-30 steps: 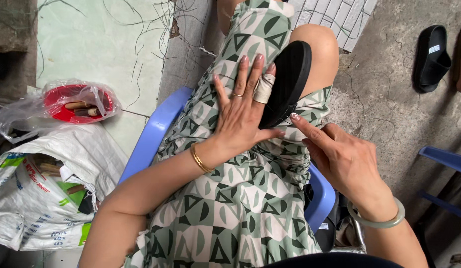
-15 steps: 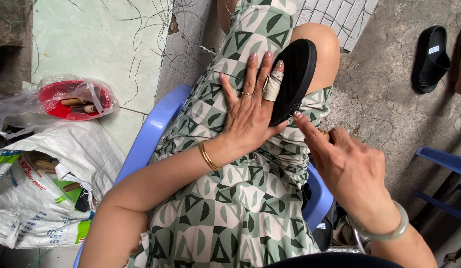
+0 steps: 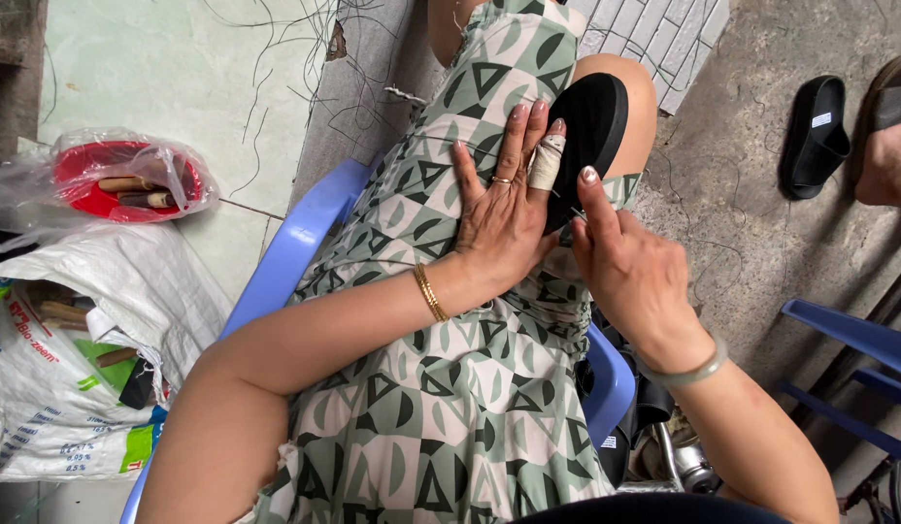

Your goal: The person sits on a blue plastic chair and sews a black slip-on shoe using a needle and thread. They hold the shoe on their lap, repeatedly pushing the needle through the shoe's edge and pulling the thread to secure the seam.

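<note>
Right hand (image 3: pixel 633 277) at frame centre-right: index finger extended, other fingers curled, apparently pinching a thin needle, hard to tell. Black shoe sole (image 3: pixel 586 136) lies just up-left of it on the knee, long axis running lower left to upper right. Left hand (image 3: pixel 504 218) spread flat, bandaged finger touching the sole edge.
</note>
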